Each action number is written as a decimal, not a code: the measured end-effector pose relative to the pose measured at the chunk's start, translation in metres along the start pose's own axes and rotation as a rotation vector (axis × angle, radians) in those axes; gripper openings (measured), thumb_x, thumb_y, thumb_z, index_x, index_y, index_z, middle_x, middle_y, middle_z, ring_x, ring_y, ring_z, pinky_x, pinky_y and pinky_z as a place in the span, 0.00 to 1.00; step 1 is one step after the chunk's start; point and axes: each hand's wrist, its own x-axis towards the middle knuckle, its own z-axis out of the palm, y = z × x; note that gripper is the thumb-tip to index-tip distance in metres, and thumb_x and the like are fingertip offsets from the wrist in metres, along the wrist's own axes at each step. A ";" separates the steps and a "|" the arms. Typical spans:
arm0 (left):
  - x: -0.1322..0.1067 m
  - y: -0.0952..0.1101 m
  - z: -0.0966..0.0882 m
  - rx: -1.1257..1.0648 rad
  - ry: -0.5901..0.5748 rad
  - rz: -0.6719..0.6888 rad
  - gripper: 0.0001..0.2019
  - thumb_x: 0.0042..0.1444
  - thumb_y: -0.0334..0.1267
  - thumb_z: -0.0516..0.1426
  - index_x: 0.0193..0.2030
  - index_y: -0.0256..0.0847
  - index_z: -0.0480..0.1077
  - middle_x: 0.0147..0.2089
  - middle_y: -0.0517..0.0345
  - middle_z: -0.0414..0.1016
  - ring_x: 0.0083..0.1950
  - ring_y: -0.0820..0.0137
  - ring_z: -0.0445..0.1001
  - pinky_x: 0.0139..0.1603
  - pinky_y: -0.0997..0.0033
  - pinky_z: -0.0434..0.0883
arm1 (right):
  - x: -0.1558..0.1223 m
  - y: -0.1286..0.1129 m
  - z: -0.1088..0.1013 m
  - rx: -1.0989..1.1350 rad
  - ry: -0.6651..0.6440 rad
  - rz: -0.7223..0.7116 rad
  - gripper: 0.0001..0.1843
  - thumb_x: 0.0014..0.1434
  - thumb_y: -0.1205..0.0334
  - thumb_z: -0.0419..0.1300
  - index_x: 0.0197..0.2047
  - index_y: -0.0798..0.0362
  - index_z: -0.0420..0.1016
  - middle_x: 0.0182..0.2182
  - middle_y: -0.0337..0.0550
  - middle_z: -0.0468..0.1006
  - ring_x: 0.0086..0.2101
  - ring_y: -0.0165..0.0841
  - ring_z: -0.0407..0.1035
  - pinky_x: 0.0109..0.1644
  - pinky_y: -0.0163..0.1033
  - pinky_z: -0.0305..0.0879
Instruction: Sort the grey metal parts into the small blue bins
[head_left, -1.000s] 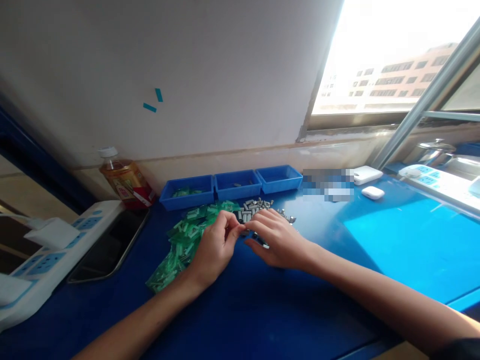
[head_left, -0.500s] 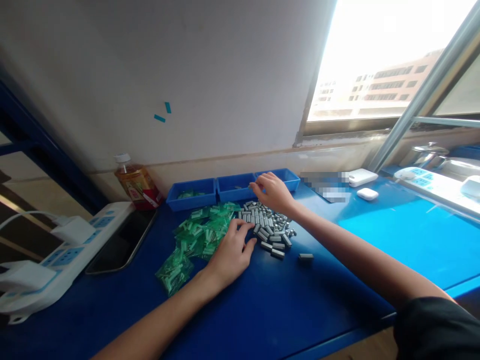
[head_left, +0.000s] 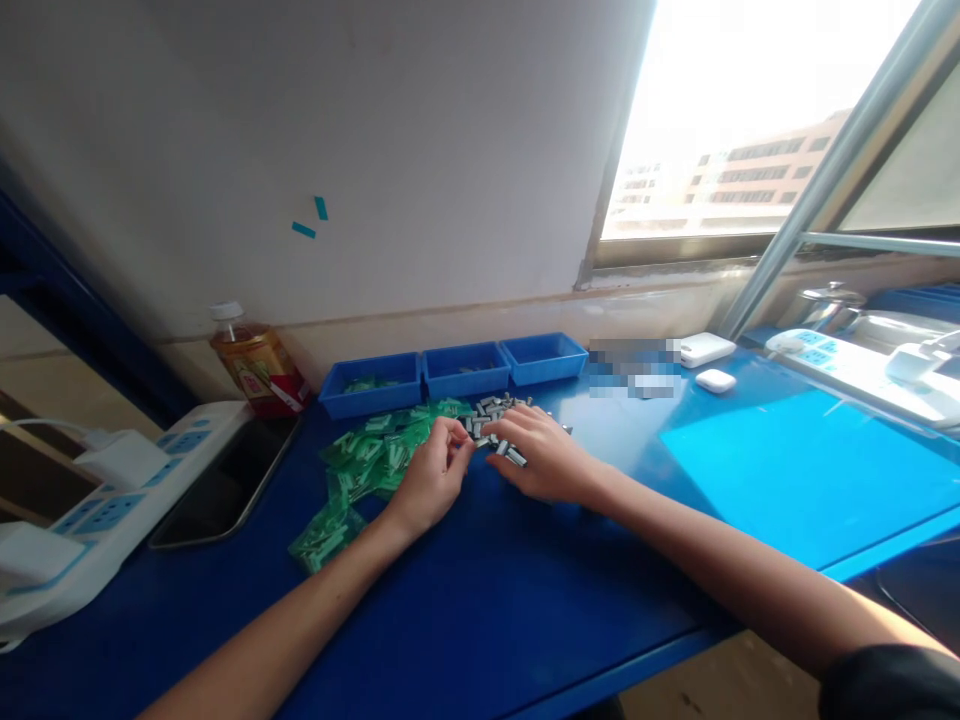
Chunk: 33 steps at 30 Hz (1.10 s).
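My left hand (head_left: 436,472) is closed, its thumb and forefinger pinched together at the left edge of a pile of short silver metal pieces (head_left: 491,408). Whatever is in that pinch is too small to make out. Over the same pile arches my right hand (head_left: 546,456), palm down. Its thumb and forefinger are apart, with some metal pieces showing between them, and it covers much of the pile. Beside my left hand lie green-tinted plastic bags (head_left: 367,450) filled with small pale strips.
Behind the pile stand a left blue tray (head_left: 375,402) with green bits, a middle tray (head_left: 466,382) and a right tray (head_left: 544,372). A bottle (head_left: 255,370), phone (head_left: 225,490) and power strip (head_left: 127,500) are at left. White cases (head_left: 715,380) and another power strip (head_left: 862,370) are at right.
My right hand has come down from near the right tray onto the metal pile, towards my left hand. My left thumb and forefinger have closed together. The view has shifted slightly.
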 end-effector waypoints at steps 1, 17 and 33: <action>0.000 0.000 0.000 -0.045 -0.009 0.006 0.08 0.61 0.44 0.49 0.39 0.43 0.57 0.27 0.65 0.66 0.27 0.73 0.67 0.29 0.73 0.63 | -0.001 -0.003 0.001 -0.001 -0.014 -0.031 0.09 0.61 0.61 0.55 0.45 0.53 0.69 0.35 0.46 0.73 0.39 0.38 0.64 0.44 0.42 0.61; 0.005 0.007 0.008 0.305 -0.066 0.051 0.12 0.57 0.47 0.54 0.42 0.41 0.68 0.38 0.55 0.72 0.34 0.67 0.72 0.35 0.68 0.67 | 0.053 0.037 0.010 -0.092 0.147 0.224 0.13 0.66 0.58 0.50 0.38 0.54 0.73 0.34 0.47 0.76 0.38 0.36 0.69 0.43 0.39 0.62; 0.008 0.009 0.009 0.343 -0.061 0.037 0.09 0.59 0.42 0.52 0.39 0.42 0.70 0.38 0.55 0.75 0.38 0.64 0.73 0.36 0.69 0.66 | 0.000 0.015 -0.005 0.037 -0.059 0.004 0.09 0.60 0.61 0.58 0.44 0.53 0.72 0.35 0.44 0.73 0.38 0.35 0.66 0.43 0.39 0.62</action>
